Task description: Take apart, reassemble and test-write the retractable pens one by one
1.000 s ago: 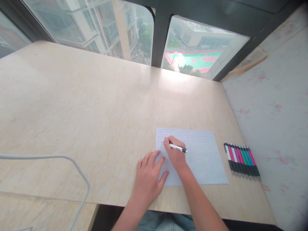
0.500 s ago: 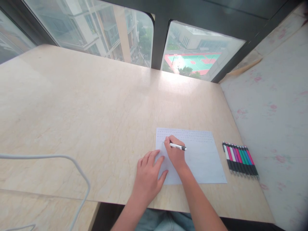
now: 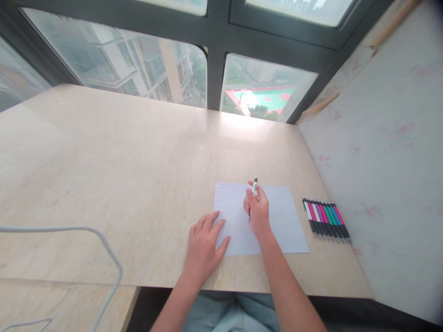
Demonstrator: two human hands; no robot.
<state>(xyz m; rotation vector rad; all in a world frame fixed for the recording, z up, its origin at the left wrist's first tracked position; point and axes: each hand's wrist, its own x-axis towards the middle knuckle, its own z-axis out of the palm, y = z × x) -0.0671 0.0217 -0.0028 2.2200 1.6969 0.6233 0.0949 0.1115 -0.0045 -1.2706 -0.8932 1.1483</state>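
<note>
A white sheet of paper (image 3: pixel 280 226) with faint writing along its top lies near the front edge of a beige marble table (image 3: pixel 121 175). My left hand (image 3: pixel 205 245) rests flat with spread fingers on the sheet's left edge. My right hand (image 3: pixel 258 211) is closed round a white and black pen (image 3: pixel 254 184), held upright over the middle of the sheet with its top end pointing away from me.
A row of several pens with pink, purple and green barrels (image 3: pixel 326 219) lies right of the paper. A white cable (image 3: pixel 104 249) loops over the table's front left. Windows stand behind the table and a flowered wall (image 3: pixel 387 152) at right.
My right hand has lifted from the writing line and turned the pen from lying sideways to standing upright. The camera has tilted upward slightly. My left hand stays on the paper.
</note>
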